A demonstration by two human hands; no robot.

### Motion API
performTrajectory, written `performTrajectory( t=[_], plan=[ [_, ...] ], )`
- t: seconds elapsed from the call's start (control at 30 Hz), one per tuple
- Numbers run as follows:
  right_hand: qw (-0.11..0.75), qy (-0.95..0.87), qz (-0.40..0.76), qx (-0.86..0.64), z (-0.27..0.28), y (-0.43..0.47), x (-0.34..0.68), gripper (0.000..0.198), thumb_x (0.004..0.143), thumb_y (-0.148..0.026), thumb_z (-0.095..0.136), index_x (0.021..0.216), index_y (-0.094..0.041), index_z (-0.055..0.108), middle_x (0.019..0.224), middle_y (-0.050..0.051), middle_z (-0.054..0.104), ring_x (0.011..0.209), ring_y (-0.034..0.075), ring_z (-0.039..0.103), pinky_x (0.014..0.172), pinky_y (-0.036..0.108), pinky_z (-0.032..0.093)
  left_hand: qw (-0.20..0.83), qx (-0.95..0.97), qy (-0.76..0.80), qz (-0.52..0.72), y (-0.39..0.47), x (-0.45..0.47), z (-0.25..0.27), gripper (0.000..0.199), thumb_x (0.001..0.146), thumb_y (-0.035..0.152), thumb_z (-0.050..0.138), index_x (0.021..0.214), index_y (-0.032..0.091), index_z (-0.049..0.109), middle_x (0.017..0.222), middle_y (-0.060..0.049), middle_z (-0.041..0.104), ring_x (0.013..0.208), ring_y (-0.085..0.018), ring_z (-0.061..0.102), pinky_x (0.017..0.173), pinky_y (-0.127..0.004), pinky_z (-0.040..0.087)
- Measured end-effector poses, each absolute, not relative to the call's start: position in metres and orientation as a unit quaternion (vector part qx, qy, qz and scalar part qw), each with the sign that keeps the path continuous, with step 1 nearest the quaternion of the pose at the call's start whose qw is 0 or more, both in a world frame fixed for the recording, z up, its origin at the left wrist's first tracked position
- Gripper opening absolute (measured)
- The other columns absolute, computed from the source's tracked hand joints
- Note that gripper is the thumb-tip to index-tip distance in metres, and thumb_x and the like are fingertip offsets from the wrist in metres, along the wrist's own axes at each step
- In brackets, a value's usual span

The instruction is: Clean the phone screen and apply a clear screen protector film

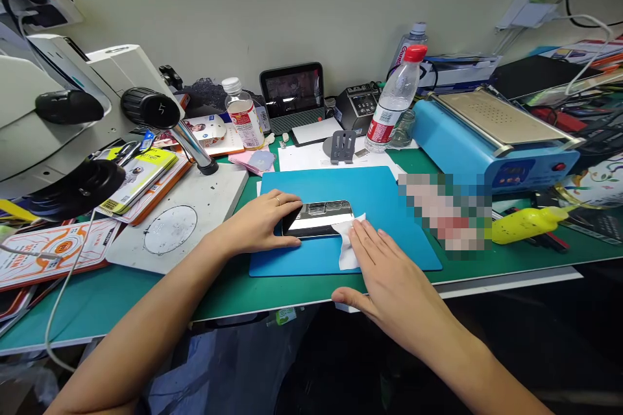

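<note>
A smartphone [318,219] with a glossy, reflective face lies flat on the blue mat [296,260]. My left hand [260,222] grips its left end, thumb along the near edge and fingers at the far edge. A thin white tissue [347,251] sits under the fingertips of my right hand [389,272], against the phone's right end. Those fingers are stretched out side by side and press on the tissue, while the thumb points away to the left. Part of the tissue is hidden beneath the fingers.
A microscope [63,136] stands on a base at left, beside stacked boxes [139,181]. Behind the mat are a phone stand [343,146], a red-capped bottle [393,104] and a small screen [293,89]. At right are a blue heating plate machine [467,149] and a yellow squeeze bottle [523,225].
</note>
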State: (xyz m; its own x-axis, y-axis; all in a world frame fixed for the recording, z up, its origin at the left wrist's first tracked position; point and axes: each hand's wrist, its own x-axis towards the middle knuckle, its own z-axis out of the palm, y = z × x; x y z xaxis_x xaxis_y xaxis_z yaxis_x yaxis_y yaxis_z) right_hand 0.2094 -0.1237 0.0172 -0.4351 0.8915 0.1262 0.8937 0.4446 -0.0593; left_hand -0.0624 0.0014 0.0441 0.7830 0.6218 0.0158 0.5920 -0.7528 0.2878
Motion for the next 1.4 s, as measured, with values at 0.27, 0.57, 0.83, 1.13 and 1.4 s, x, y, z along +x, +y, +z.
performTrajectory(
  t=[0.27,0.57,0.83,1.13,1.4],
  plan=[
    [0.032,-0.809,0.048,-0.585,0.032,-0.082,0.195,0.099,0.098,-0.076,0.028,0.15,0.006,0.048,0.157,0.03,0.046,0.151,0.041,0.039,0.121,0.058,0.038,0.137,0.934,0.323,0.063,0.002,-0.064,0.042,0.068,0.092,0.059,0.067,0.145,0.018,0.054,0.147,-0.015,0.059,0.129,-0.033,0.057,0.107,-0.048,0.05],
    [0.028,-0.807,-0.007,-0.59,0.026,-0.082,0.197,0.1,0.094,-0.075,0.04,0.147,0.009,0.05,0.153,0.034,0.049,0.149,0.045,0.04,0.116,0.058,0.045,0.137,0.933,0.327,0.062,0.001,-0.064,0.042,0.069,0.093,0.059,0.065,0.146,0.016,0.053,0.148,-0.015,0.059,0.129,-0.033,0.057,0.106,-0.048,0.05],
    [0.045,-0.802,-0.029,-0.596,0.023,-0.089,0.191,0.093,0.095,-0.071,0.045,0.143,0.007,0.056,0.151,0.034,0.053,0.147,0.047,0.043,0.112,0.057,0.049,0.141,0.933,0.327,0.06,0.001,-0.064,0.041,0.069,0.092,0.059,0.067,0.144,0.016,0.053,0.148,-0.015,0.058,0.129,-0.032,0.056,0.109,-0.046,0.047],
    [0.047,-0.794,-0.034,-0.606,0.027,-0.065,0.162,0.104,0.094,-0.072,0.048,0.143,0.019,0.047,0.153,0.041,0.043,0.151,0.05,0.035,0.12,0.057,0.039,0.215,0.891,0.378,0.129,0.006,-0.069,0.034,0.124,0.072,0.087,0.066,0.161,0.013,0.022,0.154,-0.023,0.049,0.14,-0.04,0.044,0.116,-0.057,0.039],
    [0.047,-0.805,0.032,-0.59,0.03,-0.054,0.104,0.112,0.088,-0.074,0.057,0.147,0.02,0.039,0.158,0.04,0.034,0.155,0.046,0.028,0.126,0.051,0.03,0.217,0.821,0.461,0.258,0.01,-0.073,0.034,0.107,0.09,0.083,-0.007,0.139,0.013,0.058,0.124,-0.017,0.068,0.112,-0.03,0.058,0.104,-0.052,0.048]
  ],
)
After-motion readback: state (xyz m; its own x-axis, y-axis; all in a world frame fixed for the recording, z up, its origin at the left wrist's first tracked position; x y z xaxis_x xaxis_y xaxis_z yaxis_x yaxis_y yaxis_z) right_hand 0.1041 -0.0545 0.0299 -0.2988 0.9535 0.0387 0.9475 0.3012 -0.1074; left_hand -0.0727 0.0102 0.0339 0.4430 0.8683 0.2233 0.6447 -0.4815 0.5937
